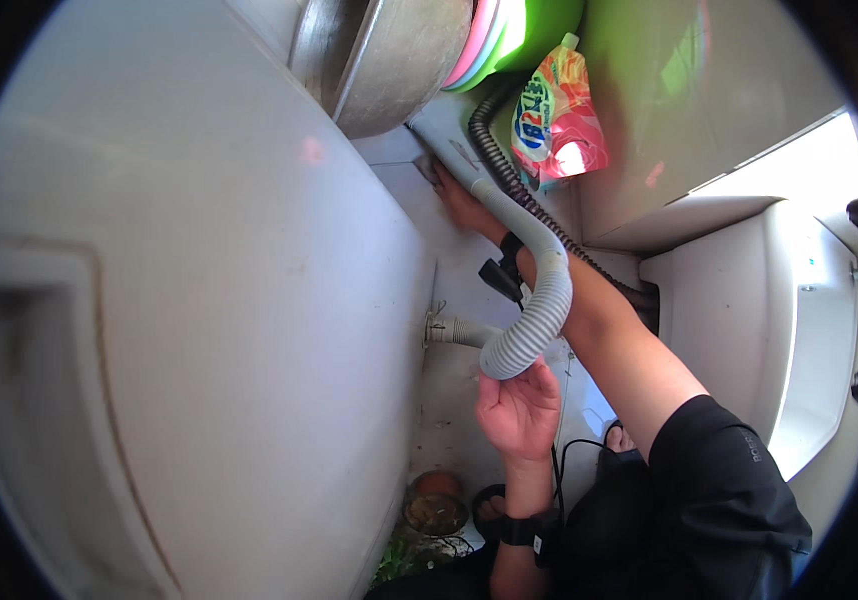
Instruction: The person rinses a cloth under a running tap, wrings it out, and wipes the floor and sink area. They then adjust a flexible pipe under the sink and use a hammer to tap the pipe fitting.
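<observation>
A grey corrugated drain hose [526, 330] leaves a fitting [440, 328] low on the white appliance panel, bends round and runs to the far corner. My left hand [520, 412], palm up, holds the underside of its bend with the fingertips. Beyond the hose, my right hand [466, 206] is stretched down to the tiled floor, partly covered by the hose. Its fingers press on what looks like a small greyish cloth [426, 168]; the fingertips are hard to make out. Both wrists wear black straps; a black device [500, 279] sits at the right one.
The white panel [249, 300] with a recessed grip fills the left. Metal basins [406, 67] and coloured plastic basins [474, 45] stand at the back. A dark corrugated hose [504, 161] passes a red refill pouch [564, 120]. A white ceramic fixture [721, 300] stands right; a plant pot [436, 502] sits below.
</observation>
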